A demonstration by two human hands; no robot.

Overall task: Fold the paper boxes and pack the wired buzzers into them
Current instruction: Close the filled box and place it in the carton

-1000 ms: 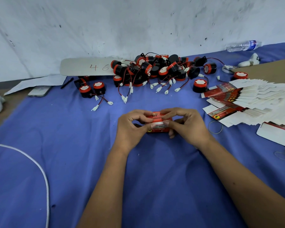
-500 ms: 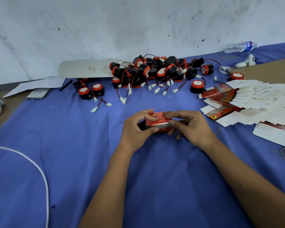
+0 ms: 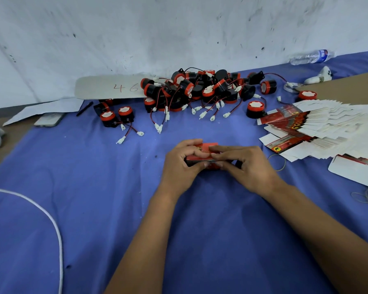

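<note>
Both hands (image 3: 212,164) still clamped on red box (image 3: 206,148), top flap seemingly pressed flatter than before

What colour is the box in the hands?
The box is red, best seen in the head view.

Red box (image 3: 204,152) mid-cloth; buzzers (image 3: 200,92) piled behind; flat boxes (image 3: 319,126) rt.

Box (image 3: 202,154) at centre, between both hands; buzzer pile (image 3: 200,90) at 12 o'clock (against wall); flat box stack (image 3: 319,128) at 2 o'clock; cable (image 3: 51,221) at 8 o'clock.
</note>
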